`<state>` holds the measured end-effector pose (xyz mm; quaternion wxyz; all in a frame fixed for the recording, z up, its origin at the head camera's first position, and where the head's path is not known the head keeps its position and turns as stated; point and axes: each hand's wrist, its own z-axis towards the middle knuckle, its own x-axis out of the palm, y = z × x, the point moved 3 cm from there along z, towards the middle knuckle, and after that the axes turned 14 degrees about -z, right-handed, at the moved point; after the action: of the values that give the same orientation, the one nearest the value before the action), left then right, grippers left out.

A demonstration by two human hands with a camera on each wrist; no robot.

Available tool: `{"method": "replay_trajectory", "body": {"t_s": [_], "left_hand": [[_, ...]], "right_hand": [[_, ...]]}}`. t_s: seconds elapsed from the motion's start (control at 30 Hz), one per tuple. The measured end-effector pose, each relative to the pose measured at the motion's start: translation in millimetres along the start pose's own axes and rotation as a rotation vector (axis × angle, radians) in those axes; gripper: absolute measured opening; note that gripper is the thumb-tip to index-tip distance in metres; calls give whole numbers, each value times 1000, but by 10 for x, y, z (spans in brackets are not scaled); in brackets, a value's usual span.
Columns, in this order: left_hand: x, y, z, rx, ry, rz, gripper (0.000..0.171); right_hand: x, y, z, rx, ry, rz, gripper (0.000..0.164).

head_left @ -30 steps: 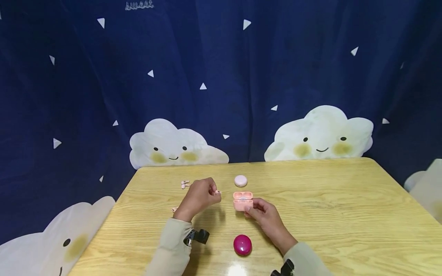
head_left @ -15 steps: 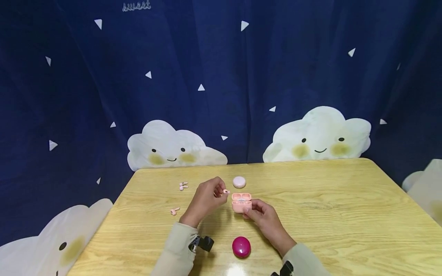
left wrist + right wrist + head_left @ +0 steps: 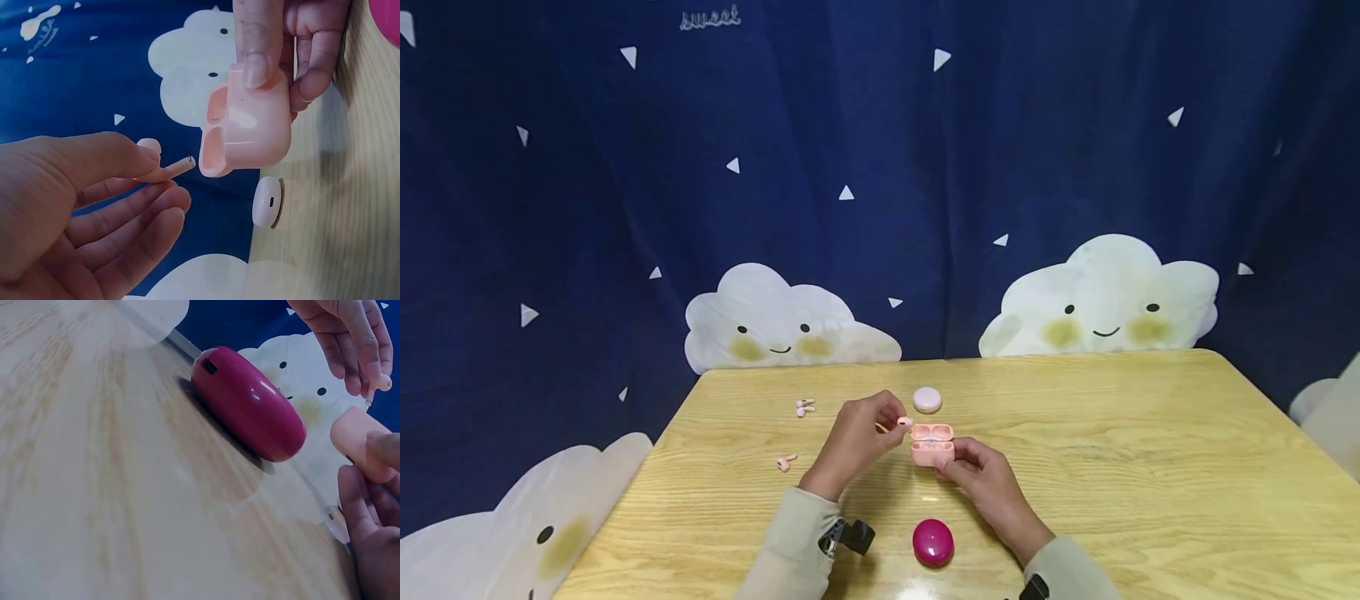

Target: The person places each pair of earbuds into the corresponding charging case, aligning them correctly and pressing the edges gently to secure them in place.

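Between thumb and forefinger, my left hand (image 3: 859, 437) pinches a pink earbud (image 3: 177, 168) by its head end. In the left wrist view its stem points at a peach earbud charging case (image 3: 262, 128), with a small gap between stem and case. My right hand (image 3: 992, 483) grips that case by its right side, thumb on the front. The case's lid is flipped up, and the earbud slots seen in the left wrist view have nothing in them. Seen from the head, the left fingertips are right beside the lid's left edge.
A glossy magenta round case (image 3: 933, 543) lies on the wooden table (image 3: 1112, 467) in front of the hands. Behind them sits a pale pink round case (image 3: 927, 400). Off to the left are a pair of pale earbuds (image 3: 805, 407) and a single pink earbud (image 3: 786, 462).
My left hand has moved right with the earbud, from a gap away to right beside the case. The right hand still holds the case in about the same place.
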<state>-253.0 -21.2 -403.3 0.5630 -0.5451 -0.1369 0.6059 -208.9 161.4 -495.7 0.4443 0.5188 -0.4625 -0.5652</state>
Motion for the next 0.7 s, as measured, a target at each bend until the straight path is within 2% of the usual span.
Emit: {"method": "replay_trajectory", "body": {"t_s": [0.13,0.37,0.7], "left_hand": [[32,-20,6,3,11,5,12],[43,-29,6,11,8,29,12],[60,-50,-8,27,32,53,13]], "right_hand": [[-21,-10,7,4,-30,14,28],[-32,-20,2,-46,-43,26,29],[-10,-20,16,-23,-62,-1,29]]}}
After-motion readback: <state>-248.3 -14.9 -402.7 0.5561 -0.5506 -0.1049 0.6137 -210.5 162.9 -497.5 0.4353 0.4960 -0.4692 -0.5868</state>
